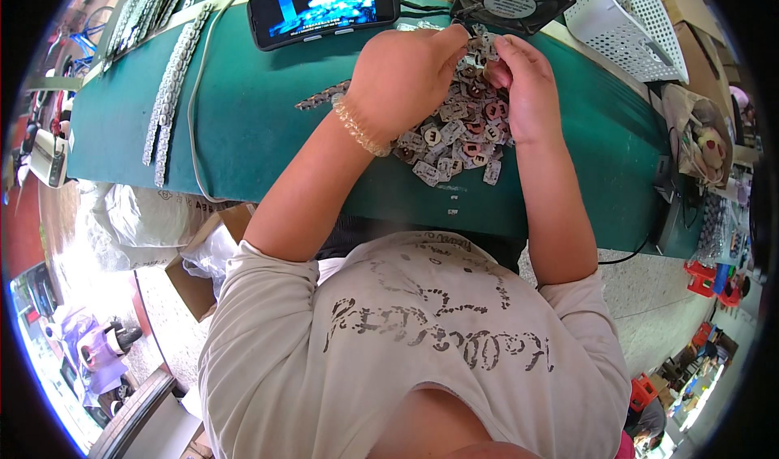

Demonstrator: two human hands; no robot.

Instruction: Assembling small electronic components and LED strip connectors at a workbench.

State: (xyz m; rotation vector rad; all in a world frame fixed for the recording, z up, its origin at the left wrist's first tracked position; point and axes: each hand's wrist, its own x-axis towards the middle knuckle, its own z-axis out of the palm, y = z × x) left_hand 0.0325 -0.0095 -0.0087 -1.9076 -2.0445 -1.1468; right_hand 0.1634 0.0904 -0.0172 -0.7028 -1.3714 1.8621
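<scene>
Over the far side of a heap of small flat metal parts [450, 134], my two hands meet. My left hand [406, 77], with a beaded bracelet at its wrist, is closed, fingertips pinched; what they grip is mostly hidden. Thumb and fingers of my right hand [526, 73] pinch a small silvery metal part [484, 49], close to the left fingertips. Some parts in the heap carry round pinkish or cream discs. A short dark strip of linked parts [322, 95] sticks out left of my left wrist; I cannot tell whether it lies free or is held.
A phone [324, 8] playing a video and a black fan [511, 0] stand at the back of the green table [243, 126]. Long metal strips [172, 94] and a white cable [195, 102] lie left. A white perforated basket [625, 29] sits back right, beside a bag [699, 138].
</scene>
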